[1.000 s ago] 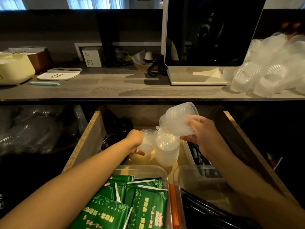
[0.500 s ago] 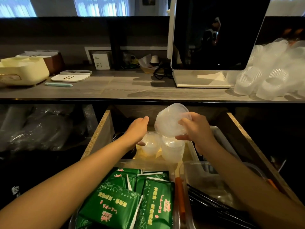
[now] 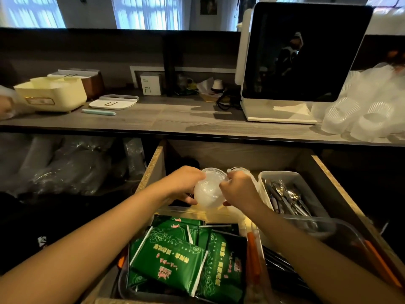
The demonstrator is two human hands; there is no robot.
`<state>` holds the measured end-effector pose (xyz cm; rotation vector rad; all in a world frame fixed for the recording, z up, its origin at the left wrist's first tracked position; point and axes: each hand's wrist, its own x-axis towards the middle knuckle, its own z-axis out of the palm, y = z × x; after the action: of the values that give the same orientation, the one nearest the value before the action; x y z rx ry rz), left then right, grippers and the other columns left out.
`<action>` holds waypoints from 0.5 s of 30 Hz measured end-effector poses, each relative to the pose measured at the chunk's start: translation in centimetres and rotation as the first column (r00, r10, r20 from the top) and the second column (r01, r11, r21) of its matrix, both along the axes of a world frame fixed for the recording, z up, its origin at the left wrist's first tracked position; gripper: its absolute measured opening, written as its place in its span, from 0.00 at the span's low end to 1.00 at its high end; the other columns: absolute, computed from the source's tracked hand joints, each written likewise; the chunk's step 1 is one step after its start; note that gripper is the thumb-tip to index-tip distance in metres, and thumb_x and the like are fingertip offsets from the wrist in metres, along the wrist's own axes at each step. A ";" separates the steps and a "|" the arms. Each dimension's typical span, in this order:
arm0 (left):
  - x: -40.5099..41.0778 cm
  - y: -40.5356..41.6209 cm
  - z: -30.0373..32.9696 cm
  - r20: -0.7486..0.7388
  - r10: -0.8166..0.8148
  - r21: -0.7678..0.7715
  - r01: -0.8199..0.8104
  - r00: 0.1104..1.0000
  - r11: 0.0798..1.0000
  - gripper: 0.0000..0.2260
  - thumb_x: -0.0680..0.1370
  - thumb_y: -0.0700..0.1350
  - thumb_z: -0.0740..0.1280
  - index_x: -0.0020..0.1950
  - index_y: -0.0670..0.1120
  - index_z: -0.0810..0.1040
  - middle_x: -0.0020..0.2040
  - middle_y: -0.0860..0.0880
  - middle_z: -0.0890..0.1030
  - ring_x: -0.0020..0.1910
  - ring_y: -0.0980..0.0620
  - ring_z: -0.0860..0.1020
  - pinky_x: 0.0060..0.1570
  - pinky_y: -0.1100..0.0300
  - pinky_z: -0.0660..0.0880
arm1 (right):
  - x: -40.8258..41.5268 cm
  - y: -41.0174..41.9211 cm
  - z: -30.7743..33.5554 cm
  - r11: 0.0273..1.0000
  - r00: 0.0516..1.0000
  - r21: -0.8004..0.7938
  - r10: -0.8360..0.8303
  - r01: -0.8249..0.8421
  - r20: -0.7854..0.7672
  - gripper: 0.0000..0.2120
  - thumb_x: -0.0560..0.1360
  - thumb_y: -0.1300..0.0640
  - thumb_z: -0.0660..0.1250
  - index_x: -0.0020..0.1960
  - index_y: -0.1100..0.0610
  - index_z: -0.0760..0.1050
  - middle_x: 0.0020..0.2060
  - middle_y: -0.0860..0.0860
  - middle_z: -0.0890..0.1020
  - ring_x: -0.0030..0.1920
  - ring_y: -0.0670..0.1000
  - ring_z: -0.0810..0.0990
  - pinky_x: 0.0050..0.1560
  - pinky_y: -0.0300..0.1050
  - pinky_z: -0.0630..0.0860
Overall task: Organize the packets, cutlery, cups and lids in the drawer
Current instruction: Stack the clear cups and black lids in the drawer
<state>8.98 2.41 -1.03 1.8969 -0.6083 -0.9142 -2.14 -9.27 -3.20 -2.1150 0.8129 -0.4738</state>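
Two-hand grip (image 3: pixel 219 189) — cups (image 3: pixel 208 194) between

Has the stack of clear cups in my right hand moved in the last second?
Yes. The clear cups came down from above the drawer's back wall into the drawer, now gripped by both hands.

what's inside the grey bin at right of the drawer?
Metal cutlery piled lengthwise in the grey bin. Its bottom and near end are covered by the cutlery and a clear tray.

Dim interior, bright blue windows (image 3: pixel 144 12) behind, wide-angle edge distortion
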 end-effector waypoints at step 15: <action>1.7 -1.0 -2.2 0.204 -0.052 0.224 0.005 0.978 0.975 0.07 0.84 0.42 0.59 0.50 0.43 0.75 0.46 0.42 0.80 0.40 0.44 0.81 0.45 0.49 0.83 | 2.0 -1.1 -1.2 0.996 0.934 0.004 0.090 -0.094 -0.345 0.14 0.81 0.55 0.60 0.57 0.64 0.77 0.36 0.55 0.80 0.34 0.52 0.81 0.40 0.42 0.81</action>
<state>10.66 1.38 -3.24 2.2099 -0.6820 -0.8354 -0.17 -10.42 -4.40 -2.2704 0.9002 -0.0548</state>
